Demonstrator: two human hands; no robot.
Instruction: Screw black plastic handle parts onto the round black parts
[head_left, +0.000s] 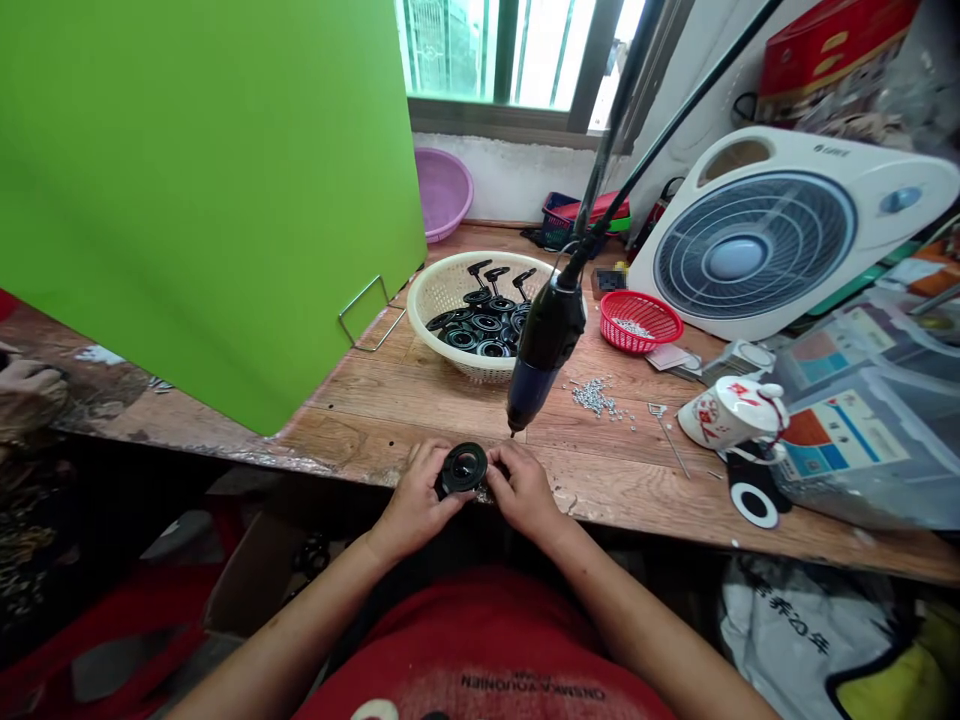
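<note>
My left hand (422, 500) is closed around a black round ring-shaped part (466, 466) at the table's front edge. At the part's right rim, my right hand (523, 488) has its thumb and fingers pinched together; whatever is between them is too small to make out. A black and blue electric screwdriver (546, 345) hangs bit-down just above and behind my right hand. Behind it stands a cream plastic basket (422, 318) holding several similar black round parts (486, 323), some with stems sticking up. Small metal screws (596, 397) lie loose in a pile to the right.
A large green panel (225, 180) with a wire handle rises on the left. To the right are a red basket (640, 340), a white box fan (757, 230), a lidded mug (731, 412) and clear plastic bins (862, 440). Another person's hand (30, 395) is at the far left.
</note>
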